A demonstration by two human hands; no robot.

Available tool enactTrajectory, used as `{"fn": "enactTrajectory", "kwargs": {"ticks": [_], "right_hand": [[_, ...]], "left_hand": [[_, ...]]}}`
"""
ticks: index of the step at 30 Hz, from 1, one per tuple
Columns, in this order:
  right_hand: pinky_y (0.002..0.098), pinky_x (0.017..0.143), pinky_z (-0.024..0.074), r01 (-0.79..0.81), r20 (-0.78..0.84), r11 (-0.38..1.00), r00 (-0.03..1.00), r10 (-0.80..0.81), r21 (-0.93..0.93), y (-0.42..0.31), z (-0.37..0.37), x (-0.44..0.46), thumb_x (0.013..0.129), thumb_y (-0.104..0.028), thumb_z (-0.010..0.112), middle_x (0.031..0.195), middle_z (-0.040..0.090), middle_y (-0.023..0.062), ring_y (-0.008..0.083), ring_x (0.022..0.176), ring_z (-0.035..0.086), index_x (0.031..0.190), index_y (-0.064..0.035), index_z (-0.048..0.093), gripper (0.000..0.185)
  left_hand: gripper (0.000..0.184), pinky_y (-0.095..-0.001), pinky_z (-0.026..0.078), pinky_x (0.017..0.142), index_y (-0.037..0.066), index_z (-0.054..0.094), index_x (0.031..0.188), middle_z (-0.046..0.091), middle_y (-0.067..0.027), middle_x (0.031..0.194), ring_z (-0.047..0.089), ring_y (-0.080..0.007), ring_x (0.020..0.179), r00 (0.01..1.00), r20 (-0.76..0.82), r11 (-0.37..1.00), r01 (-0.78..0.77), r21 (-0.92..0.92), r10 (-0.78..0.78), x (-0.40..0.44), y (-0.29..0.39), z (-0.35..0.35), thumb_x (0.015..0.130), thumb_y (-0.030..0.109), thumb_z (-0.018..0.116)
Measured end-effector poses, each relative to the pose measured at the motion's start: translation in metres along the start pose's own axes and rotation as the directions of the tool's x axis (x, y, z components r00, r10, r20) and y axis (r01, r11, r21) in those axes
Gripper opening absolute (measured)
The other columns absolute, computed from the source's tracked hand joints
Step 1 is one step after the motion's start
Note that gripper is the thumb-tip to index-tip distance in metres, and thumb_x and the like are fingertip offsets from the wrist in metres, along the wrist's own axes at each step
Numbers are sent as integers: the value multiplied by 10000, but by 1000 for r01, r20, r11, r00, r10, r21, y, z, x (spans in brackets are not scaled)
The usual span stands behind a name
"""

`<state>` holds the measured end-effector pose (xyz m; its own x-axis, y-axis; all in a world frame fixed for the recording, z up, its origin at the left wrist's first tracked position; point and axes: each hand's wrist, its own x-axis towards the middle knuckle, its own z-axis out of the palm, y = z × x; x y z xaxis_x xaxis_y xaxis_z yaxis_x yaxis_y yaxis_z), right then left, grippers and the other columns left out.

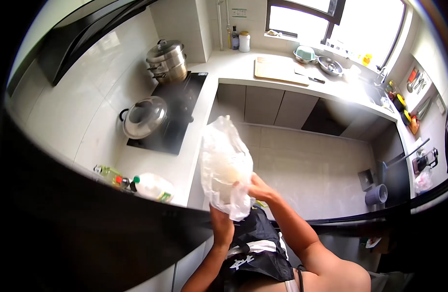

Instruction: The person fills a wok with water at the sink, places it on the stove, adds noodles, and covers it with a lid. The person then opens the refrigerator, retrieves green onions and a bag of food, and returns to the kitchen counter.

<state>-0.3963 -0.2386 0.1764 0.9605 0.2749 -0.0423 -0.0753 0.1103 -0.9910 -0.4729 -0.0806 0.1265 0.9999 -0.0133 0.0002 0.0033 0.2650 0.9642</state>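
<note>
A translucent white plastic bag (223, 151) is held up in front of my body, its upper end pointing away from me. Something pale and rounded shows through it, too blurred to name. My left hand (221, 225) grips the bag from below on the near left, with its fingers mostly hidden behind the plastic. On the right side, my right hand (258, 189) is closed on the bag's edge. A dark apron (260, 246) with white lettering lies behind the bag, over my front.
Left of me, a lidded pan (145, 118) and a steamer pot (166, 63) stand on the black cooktop (178, 114). Nearby are bottles (153, 187). Across the room lie a cutting board (281, 70) and a knife (315, 79). A bin (376, 194) stands right.
</note>
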Motion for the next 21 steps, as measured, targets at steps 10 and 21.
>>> {"fn": "enactTrajectory", "kwargs": {"ticks": [10,21], "right_hand": [[311,755,479,55,-177,983,981,-86,-174,-23,-209,151,953,-291,489,858,661,55,133,822,559,1034,50,615,372],[268,623,471,-45,-469,999,882,31,-18,-27,-368,205,935,-190,545,819,635,5,94,713,562,1092,31,617,281]], "left_hand": [[545,-348,388,991,15,439,1320,502,-97,1274,478,-201,1173,994,97,994,29,110,-40,244,-19,160,855,166,681],[510,-379,400,1021,72,398,1378,478,-80,1359,471,-240,1242,789,387,691,609,-389,-477,431,-101,219,963,354,494]]}}
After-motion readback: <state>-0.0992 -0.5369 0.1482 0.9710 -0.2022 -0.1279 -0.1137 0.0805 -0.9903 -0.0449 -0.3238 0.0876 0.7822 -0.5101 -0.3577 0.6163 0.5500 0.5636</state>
